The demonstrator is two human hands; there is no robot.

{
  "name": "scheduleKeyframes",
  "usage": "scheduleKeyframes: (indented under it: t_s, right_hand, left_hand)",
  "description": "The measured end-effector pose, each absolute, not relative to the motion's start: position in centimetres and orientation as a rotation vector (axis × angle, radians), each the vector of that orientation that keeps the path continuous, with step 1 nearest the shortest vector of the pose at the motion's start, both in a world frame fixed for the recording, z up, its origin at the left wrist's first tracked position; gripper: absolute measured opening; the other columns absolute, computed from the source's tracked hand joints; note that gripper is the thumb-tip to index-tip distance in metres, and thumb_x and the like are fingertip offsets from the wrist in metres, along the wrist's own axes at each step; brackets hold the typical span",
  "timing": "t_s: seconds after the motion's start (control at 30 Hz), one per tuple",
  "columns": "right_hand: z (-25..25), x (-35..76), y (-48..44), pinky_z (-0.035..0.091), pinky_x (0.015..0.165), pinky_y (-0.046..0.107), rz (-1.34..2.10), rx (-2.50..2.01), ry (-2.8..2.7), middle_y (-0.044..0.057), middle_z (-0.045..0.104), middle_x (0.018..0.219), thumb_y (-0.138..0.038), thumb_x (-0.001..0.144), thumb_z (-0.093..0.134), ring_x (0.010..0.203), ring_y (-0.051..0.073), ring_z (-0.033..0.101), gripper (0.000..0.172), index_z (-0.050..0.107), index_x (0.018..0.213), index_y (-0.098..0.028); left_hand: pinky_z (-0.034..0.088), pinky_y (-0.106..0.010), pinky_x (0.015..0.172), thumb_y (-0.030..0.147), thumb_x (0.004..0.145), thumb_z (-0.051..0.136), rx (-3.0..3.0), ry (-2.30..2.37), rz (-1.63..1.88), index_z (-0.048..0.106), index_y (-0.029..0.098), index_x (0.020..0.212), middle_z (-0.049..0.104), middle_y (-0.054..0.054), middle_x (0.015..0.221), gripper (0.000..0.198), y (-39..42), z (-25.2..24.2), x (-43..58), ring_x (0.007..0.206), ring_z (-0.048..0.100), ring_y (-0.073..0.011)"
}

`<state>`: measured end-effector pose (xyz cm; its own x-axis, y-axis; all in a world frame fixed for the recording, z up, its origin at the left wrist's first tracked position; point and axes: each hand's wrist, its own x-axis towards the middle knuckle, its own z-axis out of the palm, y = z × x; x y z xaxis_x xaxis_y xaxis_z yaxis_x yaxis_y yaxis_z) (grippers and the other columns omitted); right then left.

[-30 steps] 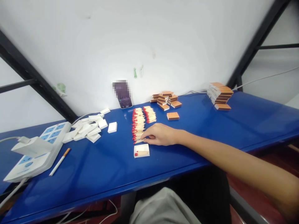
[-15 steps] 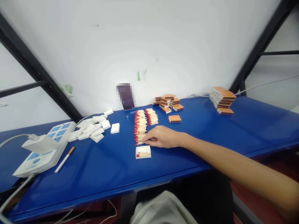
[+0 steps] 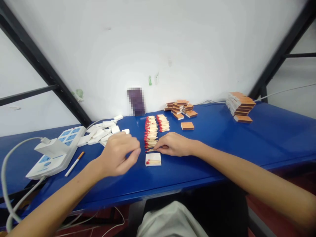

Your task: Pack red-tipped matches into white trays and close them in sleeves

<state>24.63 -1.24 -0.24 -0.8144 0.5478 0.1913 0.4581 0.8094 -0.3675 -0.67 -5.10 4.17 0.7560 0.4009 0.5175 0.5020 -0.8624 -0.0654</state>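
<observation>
My right hand (image 3: 174, 144) is closed in a pinch on the stick ends of matches at the near end of a long row of red-tipped matches (image 3: 151, 130). Just below its fingertips lies a white matchbox tray (image 3: 153, 156) with a few matches inside, heads to the left. My left hand (image 3: 122, 154) hovers left of the tray, fingers curled and thumb apart, with nothing visible between them. A shorter row of matches (image 3: 163, 123) lies behind my right hand. Behind my left hand is a loose pile of white matchbox trays (image 3: 98, 132), partly covered by it.
Orange matchboxes (image 3: 182, 107) are heaped by the wall, with a single matchbox (image 3: 187, 126) nearer. Another stack (image 3: 241, 104) stands at the right. On the left are a power strip (image 3: 56, 154) with a plugged-in charger and a cigarette (image 3: 74, 164). A blurred-out phone (image 3: 137, 101) leans on the wall.
My left hand has come into view from the lower left, over the table. My right hand stays at the near end of the match row, still pinching. The view has shifted slightly.
</observation>
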Motion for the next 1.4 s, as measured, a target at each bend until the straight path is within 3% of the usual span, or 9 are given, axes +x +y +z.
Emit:
scheduleKeyframes:
  t_s: [0.07, 0.17, 0.37, 0.6, 0.9, 1.17, 1.3, 1.4]
  right_hand:
    - [-0.3, 24.6, -1.3, 0.041, 0.068, 0.023, 0.456, -0.763, -2.709, 0.002, 0.076, 0.097, -0.015, 0.091, 0.055, 0.077, 0.013, 0.066, 0.027, 0.075, 0.107, -0.021]
    - [-0.3, 24.6, -1.4, 0.043, 0.069, 0.023, 0.444, -0.753, -2.715, 0.002, 0.077, 0.096, -0.017, 0.093, 0.053, 0.078, 0.014, 0.067, 0.028, 0.075, 0.109, -0.022]
    - [-0.2, 24.4, -1.6, 0.043, 0.069, 0.023, 0.436, -0.766, -2.733, 0.002, 0.076, 0.095, -0.021, 0.096, 0.05, 0.079, 0.014, 0.066, 0.029, 0.074, 0.113, -0.024]
    - [-0.1, 24.4, -1.6, 0.04, 0.064, 0.023, 0.406, -0.845, -2.718, 0.001, 0.072, 0.08, -0.028, 0.094, 0.057, 0.066, 0.013, 0.06, 0.029, 0.071, 0.119, -0.025]
    - [0.1, 24.6, -1.7, 0.041, 0.065, 0.023, 0.44, -0.809, -2.75, 0.002, 0.074, 0.091, -0.024, 0.095, 0.053, 0.073, 0.013, 0.063, 0.027, 0.073, 0.114, -0.024]
    - [0.0, 24.6, -1.6, 0.043, 0.067, 0.025, 0.445, -0.854, -2.752, 0.003, 0.074, 0.094, -0.026, 0.093, 0.056, 0.075, 0.015, 0.064, 0.03, 0.071, 0.119, -0.024]
    - [0.0, 24.7, -1.6, 0.042, 0.066, 0.025, 0.449, -0.872, -2.747, 0.003, 0.074, 0.093, -0.026, 0.092, 0.057, 0.073, 0.015, 0.063, 0.031, 0.07, 0.121, -0.025]
    - [0.1, 24.7, -1.6, 0.04, 0.065, 0.025, 0.446, -0.892, -2.752, 0.003, 0.073, 0.087, -0.028, 0.093, 0.057, 0.07, 0.015, 0.061, 0.032, 0.07, 0.123, -0.025]
  left_hand:
    - [0.032, -0.035, 0.06, 0.024, 0.098, 0.039, -2.756, -0.726, -0.623, 0.049, 0.017, 0.063, 0.049, -0.001, 0.06, 0.038, -3.6, 4.0, -0.4, 0.06, 0.041, -0.015]
    - [0.03, -0.035, 0.065, 0.025, 0.096, 0.043, -2.795, -0.727, -0.495, 0.047, 0.017, 0.061, 0.05, -0.002, 0.061, 0.035, -1.2, 2.7, -0.3, 0.067, 0.042, -0.0167]
    - [0.028, -0.03, 0.058, 0.022, 0.094, 0.042, -2.778, -0.819, -0.828, 0.031, 0.018, 0.056, 0.036, 0.004, 0.048, 0.04, 0.0, 0.1, -1.7, 0.049, 0.031, -0.0111]
    - [0.024, -0.027, 0.054, 0.031, 0.098, 0.041, -2.92, -1.0, -0.47, 0.039, 0.018, 0.062, 0.037, 0.005, 0.048, 0.038, -0.8, 0.1, -2.2, 0.046, 0.035, -0.0107]
    - [0.026, -0.028, 0.055, 0.036, 0.1, 0.038, -2.945, -1.26, -0.375, 0.042, 0.021, 0.095, 0.046, 0.006, 0.059, 0.016, -1.1, -0.5, -1.7, 0.052, 0.043, -0.0154]
    - [0.032, -0.034, 0.073, 0.026, 0.095, 0.04, -2.891, -1.022, -0.575, 0.035, 0.017, 0.058, 0.048, -0.002, 0.068, 0.039, -1.0, -0.1, -1.6, 0.074, 0.045, -0.0174]
    - [0.031, -0.035, 0.072, 0.028, 0.098, 0.037, -2.931, -0.928, -0.524, 0.039, 0.017, 0.057, 0.046, 0.0, 0.059, 0.042, -1.1, -0.5, -1.2, 0.062, 0.042, -0.0146]
    - [0.032, -0.032, 0.066, 0.032, 0.101, 0.035, -2.991, -0.958, -0.463, 0.046, 0.019, 0.071, 0.046, 0.003, 0.056, 0.034, -1.1, -1.0, -1.1, 0.054, 0.039, -0.0134]
